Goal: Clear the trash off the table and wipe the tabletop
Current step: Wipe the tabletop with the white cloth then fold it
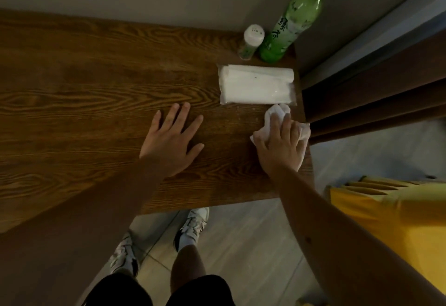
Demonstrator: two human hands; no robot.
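Observation:
A dark wooden table (84,83) fills the upper left of the head view. My right hand (278,147) presses a crumpled white tissue (274,113) flat against the tabletop near the table's right edge. The tissue sticks out beyond my fingertips and at the right of my palm. My left hand (170,140) rests flat on the wood with its fingers spread and holds nothing. Just beyond the tissue lies a white pack of tissues (257,84) in clear wrap.
A green plastic bottle (293,22) and a small white-capped jar (251,41) stand at the table's far right corner by the wall. A dark wooden frame (376,93) runs along the right. A yellow bag (395,211) sits on the tiled floor, lower right.

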